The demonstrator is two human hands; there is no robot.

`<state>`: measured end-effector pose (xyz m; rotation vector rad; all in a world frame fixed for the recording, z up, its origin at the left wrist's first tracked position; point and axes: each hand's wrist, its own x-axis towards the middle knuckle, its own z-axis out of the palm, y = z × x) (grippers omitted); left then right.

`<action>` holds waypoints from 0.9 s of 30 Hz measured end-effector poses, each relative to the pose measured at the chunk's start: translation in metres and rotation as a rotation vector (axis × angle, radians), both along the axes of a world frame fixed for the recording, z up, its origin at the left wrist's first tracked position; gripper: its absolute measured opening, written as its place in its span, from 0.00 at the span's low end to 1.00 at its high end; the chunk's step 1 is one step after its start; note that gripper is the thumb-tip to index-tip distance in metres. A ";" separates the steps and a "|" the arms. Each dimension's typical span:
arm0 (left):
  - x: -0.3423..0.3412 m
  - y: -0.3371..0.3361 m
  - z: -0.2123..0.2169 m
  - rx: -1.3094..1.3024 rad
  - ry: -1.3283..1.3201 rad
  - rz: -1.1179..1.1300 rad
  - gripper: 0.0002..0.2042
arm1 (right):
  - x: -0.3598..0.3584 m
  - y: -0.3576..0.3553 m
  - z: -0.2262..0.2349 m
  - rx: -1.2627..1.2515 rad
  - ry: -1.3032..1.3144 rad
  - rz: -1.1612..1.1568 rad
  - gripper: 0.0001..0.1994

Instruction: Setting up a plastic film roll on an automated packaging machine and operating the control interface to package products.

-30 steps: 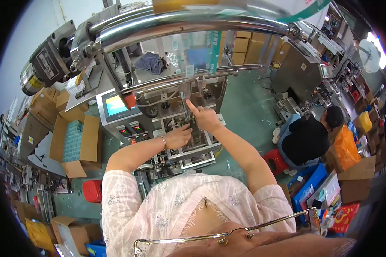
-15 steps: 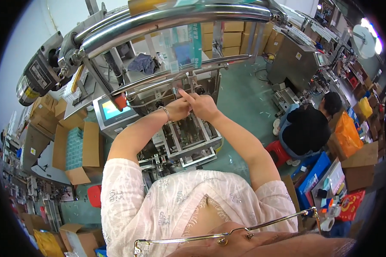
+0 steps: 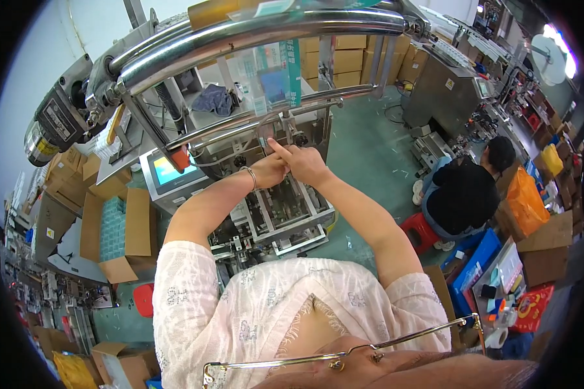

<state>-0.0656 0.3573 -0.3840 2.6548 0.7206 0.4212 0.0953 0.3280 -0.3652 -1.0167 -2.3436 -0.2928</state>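
Note:
Both my hands meet over the middle of a metal packaging machine (image 3: 276, 220), just below its thin cross bars. My left hand (image 3: 270, 170), a bracelet at its wrist, is closed, its fingertips hidden beside my right hand. Partly overlapping it, my right hand (image 3: 307, 165) has one finger stretched toward the bars and the others curled in. Whatever the fingers hold is too small or hidden to make out. Above them, clear plastic film (image 3: 269, 81) with a teal printed band (image 3: 292, 71) hangs from the thick steel roller (image 3: 259, 40).
A lit touch screen (image 3: 169, 167) stands left of the machine, and a motor (image 3: 61, 113) juts out at upper left. An open carton (image 3: 136, 223) holds clear-blue packs. At right a person in black (image 3: 464, 194) sits on a red stool (image 3: 418, 232), near boxes and an orange bag (image 3: 525, 202).
My hands stay nearly in place, with only a slight shift of the right hand. The whole view has moved a little, and the seated person's posture differs slightly.

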 end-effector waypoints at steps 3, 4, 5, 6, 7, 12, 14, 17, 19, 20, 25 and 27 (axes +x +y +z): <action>-0.001 0.001 0.000 0.067 0.044 0.006 0.05 | 0.000 -0.002 0.003 0.005 0.016 0.018 0.38; 0.000 -0.002 0.009 -0.001 0.108 0.015 0.05 | 0.000 -0.002 0.003 0.006 0.016 0.014 0.38; 0.001 -0.002 0.014 -0.069 0.172 0.023 0.05 | 0.000 -0.003 0.003 0.007 0.021 0.012 0.38; 0.000 0.000 0.014 -0.068 0.172 0.019 0.05 | 0.000 -0.002 0.003 0.008 0.026 0.010 0.38; -0.002 0.001 0.015 0.031 0.186 -0.027 0.05 | 0.000 -0.002 0.004 0.009 0.026 0.007 0.38; -0.005 0.004 0.013 0.032 0.149 -0.039 0.06 | 0.000 0.001 0.003 0.042 0.015 0.006 0.39; -0.002 0.004 0.010 0.437 0.301 -0.145 0.07 | 0.000 0.002 0.003 0.043 0.012 0.006 0.39; 0.010 -0.012 0.017 0.738 0.773 -0.191 0.08 | 0.001 0.000 0.006 0.016 -0.026 -0.021 0.40; 0.009 -0.009 0.006 0.816 0.768 -0.200 0.08 | 0.000 0.000 0.007 -0.011 -0.061 -0.047 0.41; 0.009 -0.008 0.003 0.894 0.764 -0.207 0.09 | -0.001 0.001 0.006 -0.021 -0.071 -0.058 0.41; 0.001 0.003 -0.018 0.706 0.597 -0.143 0.10 | -0.001 0.003 0.006 0.014 -0.076 -0.040 0.41; 0.000 0.007 -0.025 0.426 0.386 -0.097 0.10 | -0.001 0.004 0.004 0.020 -0.064 -0.032 0.41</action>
